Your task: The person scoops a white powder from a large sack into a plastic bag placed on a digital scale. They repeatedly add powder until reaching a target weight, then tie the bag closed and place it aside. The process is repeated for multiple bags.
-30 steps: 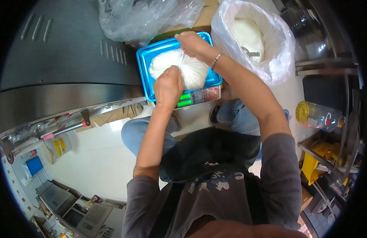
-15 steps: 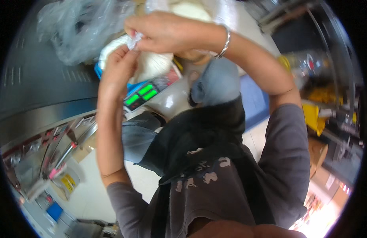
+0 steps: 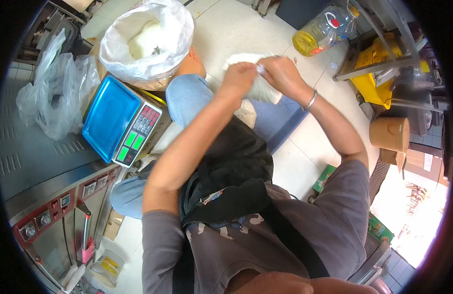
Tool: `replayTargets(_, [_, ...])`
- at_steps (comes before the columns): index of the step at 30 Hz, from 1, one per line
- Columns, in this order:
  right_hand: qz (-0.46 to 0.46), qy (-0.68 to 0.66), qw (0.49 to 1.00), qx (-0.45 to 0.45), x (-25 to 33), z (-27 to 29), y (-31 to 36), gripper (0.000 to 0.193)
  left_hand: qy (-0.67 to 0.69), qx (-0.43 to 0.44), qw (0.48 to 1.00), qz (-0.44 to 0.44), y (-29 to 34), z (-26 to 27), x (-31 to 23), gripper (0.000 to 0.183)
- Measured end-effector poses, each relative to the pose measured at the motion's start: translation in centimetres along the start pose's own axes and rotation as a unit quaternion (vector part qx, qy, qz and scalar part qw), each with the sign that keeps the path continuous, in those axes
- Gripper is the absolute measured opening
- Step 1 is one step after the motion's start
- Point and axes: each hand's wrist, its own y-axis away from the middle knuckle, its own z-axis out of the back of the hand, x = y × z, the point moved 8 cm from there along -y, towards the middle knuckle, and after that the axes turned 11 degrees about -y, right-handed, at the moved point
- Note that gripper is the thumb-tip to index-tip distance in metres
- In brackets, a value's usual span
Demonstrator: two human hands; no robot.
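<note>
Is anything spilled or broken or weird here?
I see no clear spill or damage. Just the clear plastic looks messy, crumpled in a loose heap beside the scale. The white bag, pinched at its top by the left hand and right hand, looks whole, though partly hidden.

Exposure bright, mostly even; pale floor [image 3: 226, 29] reads near white. Hot spot at lower right, clipped, detail gone, purple fringe along the rim there. Left steel cabinet [image 3: 35, 166] sits dimmer, dull gray. Shadows soft. Black apron [image 3: 231, 157] swallows fold detail. Blue tray [image 3: 111, 120] shows faint sheen; green displays [image 3: 131, 140] glow clearly. Hands [image 3: 284, 77] slightly motion-smeared, white bag [image 3: 263, 90] between them soft too. Scale keypad [image 3: 148, 117] crisper. Fisheye bends straight edges outward; black vignette fills the corners.
</note>
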Motion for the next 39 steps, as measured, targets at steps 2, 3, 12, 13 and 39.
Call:
replayTargets(2, [-0.063, -0.030, 0.998, -0.008, -5.5, -2.2, 4.4, 0.008, -0.163, 0.048, 0.985, -0.035, -1.6, -3.7, 3.5, 0.026])
replayTargets(3, [-0.076, -0.025, 0.997, -0.006, -8.0, -4.1, 6.5, 0.008, -0.185, 0.049, 0.979, -0.072, -1.5, -4.3, 3.9, 0.030])
replayTargets(12, [-0.264, 0.077, 0.946, 0.169, -28.2, -29.7, 24.1, 0.025, -0.240, -0.130, 0.958, -0.091, 9.1, 13.0, 0.4, 0.028])
replayTargets(13, [-0.300, 0.051, 0.941, 0.144, -28.6, -30.9, 24.5, 0.027, -0.228, -0.166, 0.956, -0.080, 11.1, 15.5, 0.9, 0.027])
replayTargets(39, [0.319, -0.259, 0.909, -0.066, 34.3, -17.9, -50.5, 0.017, -0.340, -0.492, 0.785, -0.160, 23.1, 43.3, -1.0, 0.024])
